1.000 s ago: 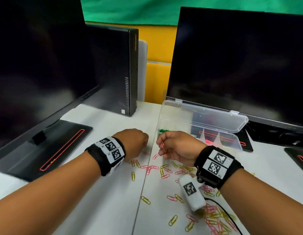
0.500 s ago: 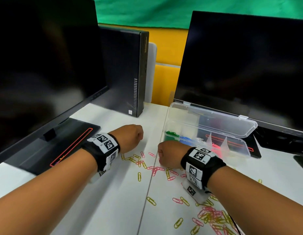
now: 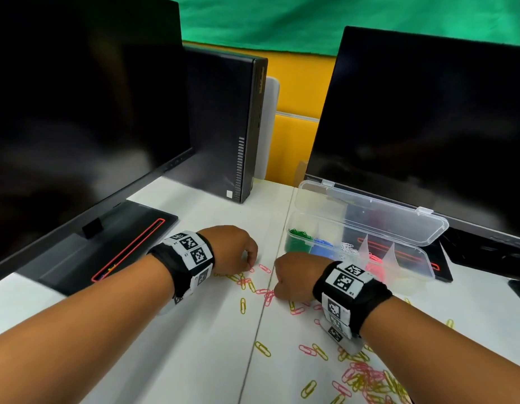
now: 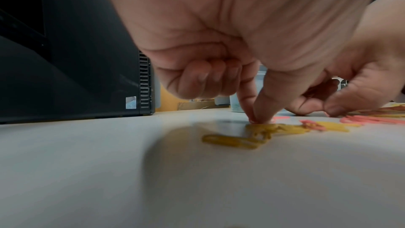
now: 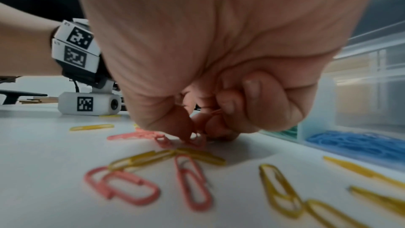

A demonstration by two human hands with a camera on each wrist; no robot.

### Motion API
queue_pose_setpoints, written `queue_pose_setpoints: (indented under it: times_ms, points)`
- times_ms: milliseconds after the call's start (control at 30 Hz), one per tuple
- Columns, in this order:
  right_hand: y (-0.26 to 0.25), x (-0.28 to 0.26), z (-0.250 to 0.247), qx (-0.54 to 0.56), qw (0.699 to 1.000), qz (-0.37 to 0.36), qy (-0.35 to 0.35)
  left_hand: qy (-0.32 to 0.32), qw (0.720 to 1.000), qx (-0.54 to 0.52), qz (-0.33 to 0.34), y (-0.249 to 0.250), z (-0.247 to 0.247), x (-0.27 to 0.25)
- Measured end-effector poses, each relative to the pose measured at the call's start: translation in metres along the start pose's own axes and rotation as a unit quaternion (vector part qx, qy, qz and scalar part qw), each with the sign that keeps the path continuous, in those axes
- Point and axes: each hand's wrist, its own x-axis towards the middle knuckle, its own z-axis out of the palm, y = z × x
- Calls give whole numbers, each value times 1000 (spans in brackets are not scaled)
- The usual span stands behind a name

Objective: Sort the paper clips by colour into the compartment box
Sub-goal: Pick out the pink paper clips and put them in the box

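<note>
both hands work just left of the compartment box [image 3: 398, 228], near its bins: right hand [image 5: 219, 93] pinching pink clips [image 5: 197, 140]; left hand [image 4: 252, 58] fingertips pressed together on the worktop [image 4: 87, 171], grasp unclear.

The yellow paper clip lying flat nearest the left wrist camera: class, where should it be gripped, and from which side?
Judging by its pose, come from above. The yellow paper clip lies flat on the table with no raised edge, so pinch one rounded end between thumb and forefinger, tilting it up. The left hand already points down beside it.
</note>
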Motion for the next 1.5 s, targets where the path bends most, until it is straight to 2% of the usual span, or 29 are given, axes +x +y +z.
queue_pose_setpoints:
  times_ms: [100,200,333,433,633,833,1000,1100,1167,1300,1400,1500]
  points:
    - [-1,-3,-2,15,1000,-2,4,-17,999,14,-27,2,-2,0]
    - [1,-4,-7,85,996,-5,37,11,999,-30,-44,3,-6,-1]
    - [5,2,-12,184,979,-16,87,47,997,-36,-43,3,-7,-1]
    - [-3,10,-14,150,984,-8,97,63,997,-13,-40,3,-7,2]
    - [-20,34,-15,33,998,14,60,27,999,-25,-36,3,-4,4]
    - [-10,30,-13,37,999,26,25,6,998,-54,-18,-1,-2,5]
    - [-6,22,-9,-1,1000,5,3,0,997,-74,-6,2,-6,2]
    - [-7,16,-8,-17,1000,3,1,13,997,-76,0,5,-7,-4]
    - [-7,13,-9,-12,1000,8,13,-5,997,-77,0,6,-8,-9]
    - [2,1,-17,94,994,-2,51,-44,997,-61,-4,8,-8,-11]
    - [11,-7,-18,226,972,-3,67,-45,997,-69,-3,7,-6,-10]
    - [11,-9,-18,207,978,-12,22,-51,996,-77,1,7,-6,-10]
